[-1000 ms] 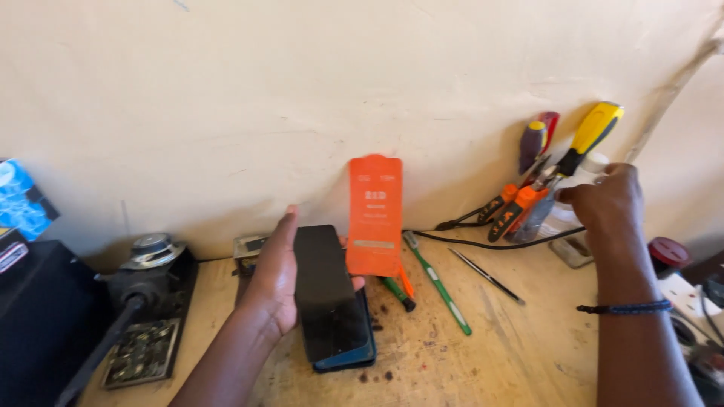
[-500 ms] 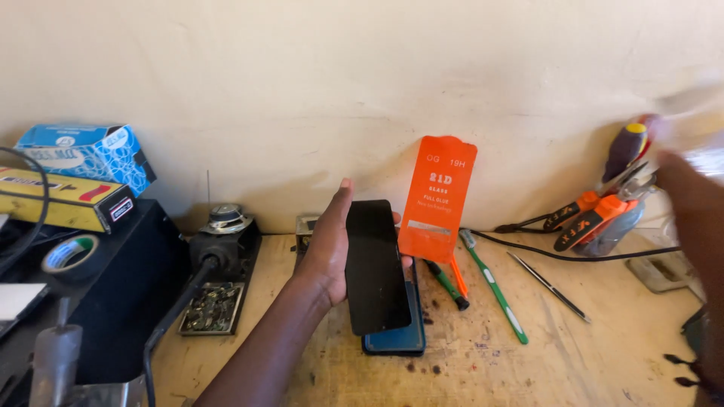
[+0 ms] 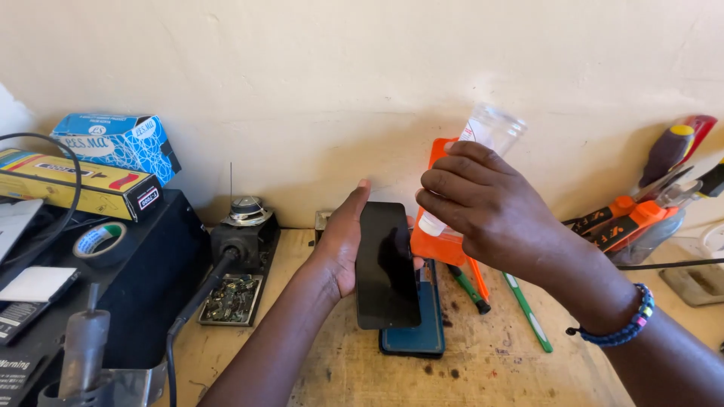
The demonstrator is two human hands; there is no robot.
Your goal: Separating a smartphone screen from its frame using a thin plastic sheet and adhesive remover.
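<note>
My left hand (image 3: 341,245) holds a black phone screen panel (image 3: 387,264) upright above the wooden bench, over a dark blue phone body (image 3: 422,332) that lies flat on the wood. My right hand (image 3: 483,203) grips a small clear plastic bottle (image 3: 483,143), tilted, just right of the panel's top. Behind the bottle an orange screen-protector packet (image 3: 437,241) leans against the wall.
A green toothbrush (image 3: 528,313) and a green-handled tool (image 3: 469,290) lie right of the phone. Screwdrivers and orange pliers (image 3: 633,218) stand at the far right. On the left are a black box (image 3: 162,256), a tape roll (image 3: 102,240), blue and yellow boxes (image 3: 113,143), and a tray of small parts (image 3: 230,300).
My right hand came back from the tools at the far right and now holds the clear bottle next to the panel. The view has shifted left; the left hand keeps the panel raised.
</note>
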